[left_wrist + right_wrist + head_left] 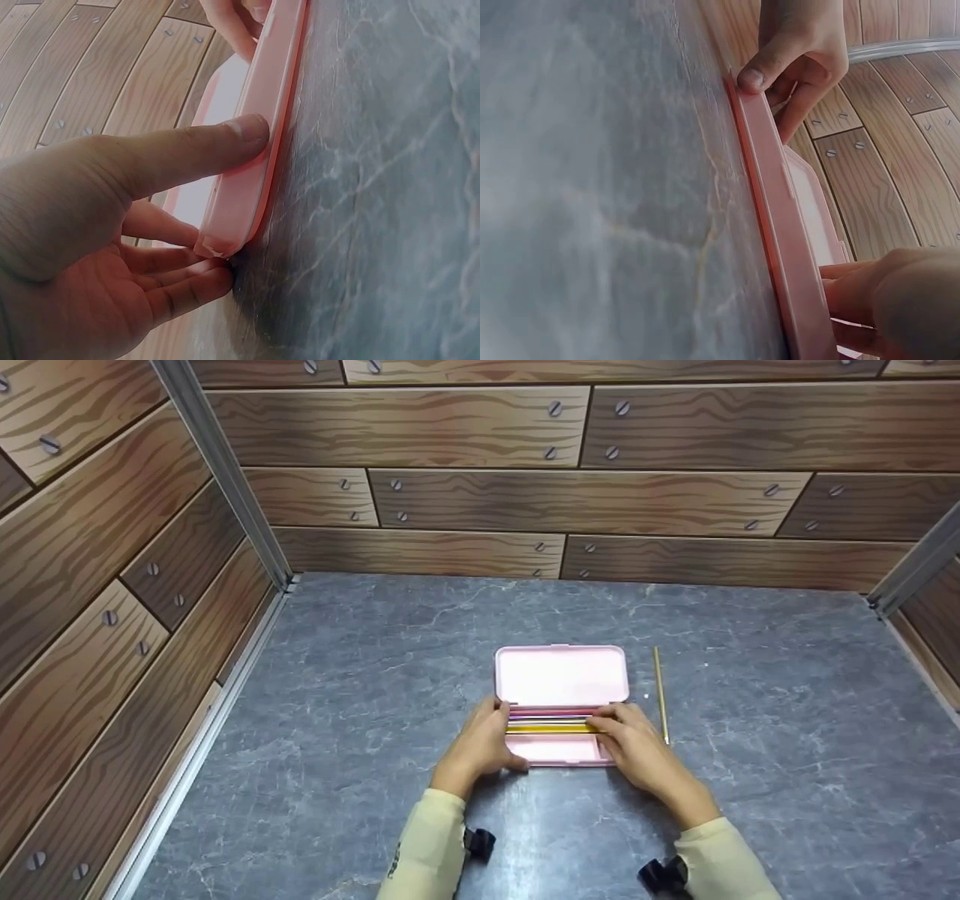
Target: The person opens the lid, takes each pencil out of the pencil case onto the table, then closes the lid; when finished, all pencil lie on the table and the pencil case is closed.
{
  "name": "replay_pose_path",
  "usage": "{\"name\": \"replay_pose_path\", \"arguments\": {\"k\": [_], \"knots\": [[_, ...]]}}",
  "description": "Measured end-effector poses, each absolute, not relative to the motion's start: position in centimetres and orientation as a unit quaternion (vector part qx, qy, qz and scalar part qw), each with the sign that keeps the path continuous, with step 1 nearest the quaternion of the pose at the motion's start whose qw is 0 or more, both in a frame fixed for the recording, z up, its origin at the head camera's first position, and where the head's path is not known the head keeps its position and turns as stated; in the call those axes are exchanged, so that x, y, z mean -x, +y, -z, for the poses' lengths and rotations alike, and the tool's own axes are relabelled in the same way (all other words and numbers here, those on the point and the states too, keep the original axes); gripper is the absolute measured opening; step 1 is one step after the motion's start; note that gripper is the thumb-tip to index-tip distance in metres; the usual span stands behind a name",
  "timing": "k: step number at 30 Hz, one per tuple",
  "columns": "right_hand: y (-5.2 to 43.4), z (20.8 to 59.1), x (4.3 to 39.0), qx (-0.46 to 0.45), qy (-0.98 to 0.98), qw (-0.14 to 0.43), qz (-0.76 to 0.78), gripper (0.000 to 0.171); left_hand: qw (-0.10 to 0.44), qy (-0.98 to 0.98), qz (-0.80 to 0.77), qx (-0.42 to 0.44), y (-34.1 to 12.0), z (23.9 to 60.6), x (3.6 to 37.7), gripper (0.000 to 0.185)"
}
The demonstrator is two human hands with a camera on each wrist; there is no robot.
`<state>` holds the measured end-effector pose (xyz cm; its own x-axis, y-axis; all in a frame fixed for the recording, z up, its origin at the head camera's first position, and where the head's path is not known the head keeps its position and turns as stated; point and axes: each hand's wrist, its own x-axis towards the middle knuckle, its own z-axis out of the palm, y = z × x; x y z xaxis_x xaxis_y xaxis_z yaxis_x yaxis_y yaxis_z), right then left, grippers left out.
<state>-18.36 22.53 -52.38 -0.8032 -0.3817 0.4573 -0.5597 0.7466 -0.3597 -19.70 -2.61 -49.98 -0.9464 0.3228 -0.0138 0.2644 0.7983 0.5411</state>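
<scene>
A pink pencil case (555, 750) lies with its lid (561, 675) raised at the far side. Several slim pencils (547, 712) lie lengthwise in it, a yellow pencil (551, 729) nearest the front. My left hand (480, 739) grips the case's left end, its thumb (247, 139) on the front wall and its other fingers round the side. Over the right end bends my right hand (634, 742), with fingertips pinching the yellow pencil's right end. In the right wrist view, the right hand's fingers (851, 292) reach over the case's front wall, their tips hidden inside.
A gold-coloured stick, like a pencil (660, 694), lies on the grey marbled table (375, 675) just right of the case. Wood-patterned walls (465, 499) stand behind and at the sides, with a metal post (225, 472) at the back left corner.
</scene>
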Motion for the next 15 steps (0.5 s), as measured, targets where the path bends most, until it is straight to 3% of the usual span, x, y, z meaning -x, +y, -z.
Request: {"name": "replay_pose_path", "arguments": {"k": [6,15], "knots": [[22.82,52.7,18.52,-0.241,-0.916,0.163,-0.275,0.029,0.05,0.945,-0.283,-0.158,-2.66,50.05,19.7,0.087],[23.45,53.07,19.01,-0.237,-0.902,0.138,-0.333,0.025,0.052,0.942,-0.292,-0.159,-2.67,50.02,19.72,0.085]]}}
